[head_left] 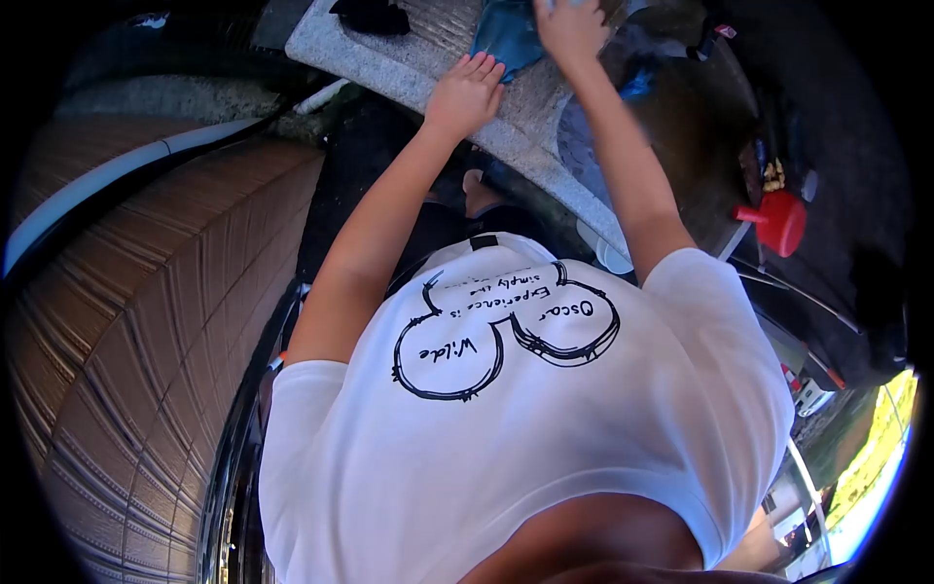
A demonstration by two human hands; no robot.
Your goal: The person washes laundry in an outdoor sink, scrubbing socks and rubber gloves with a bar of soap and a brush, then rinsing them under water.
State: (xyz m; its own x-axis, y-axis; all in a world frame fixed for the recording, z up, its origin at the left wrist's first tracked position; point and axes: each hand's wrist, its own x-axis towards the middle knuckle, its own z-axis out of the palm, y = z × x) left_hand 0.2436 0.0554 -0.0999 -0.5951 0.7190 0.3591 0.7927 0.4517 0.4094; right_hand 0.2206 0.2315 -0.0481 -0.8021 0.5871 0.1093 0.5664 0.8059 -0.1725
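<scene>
A wet-looking blue cloth (pixel 508 41) lies on a ridged grey stone washboard (pixel 428 73) at the top of the head view. My left hand (pixel 465 95) rests on the cloth's near left edge, its fingers stretched out flat. On the cloth's right side is my right hand (pixel 574 34), lying close against it. The top frame edge cuts off part of its fingers, so their grip does not show. Farther left on the stone sits a crumpled black cloth (pixel 372 17).
Right of the washboard is a round basin (pixel 681 127) with dark contents and some blue in it. A red plastic dipper (pixel 778 224) is at its right rim. Below the stone edge stands a whitish bucket (pixel 605 248). A tiled wall (pixel 185 292) runs along the left.
</scene>
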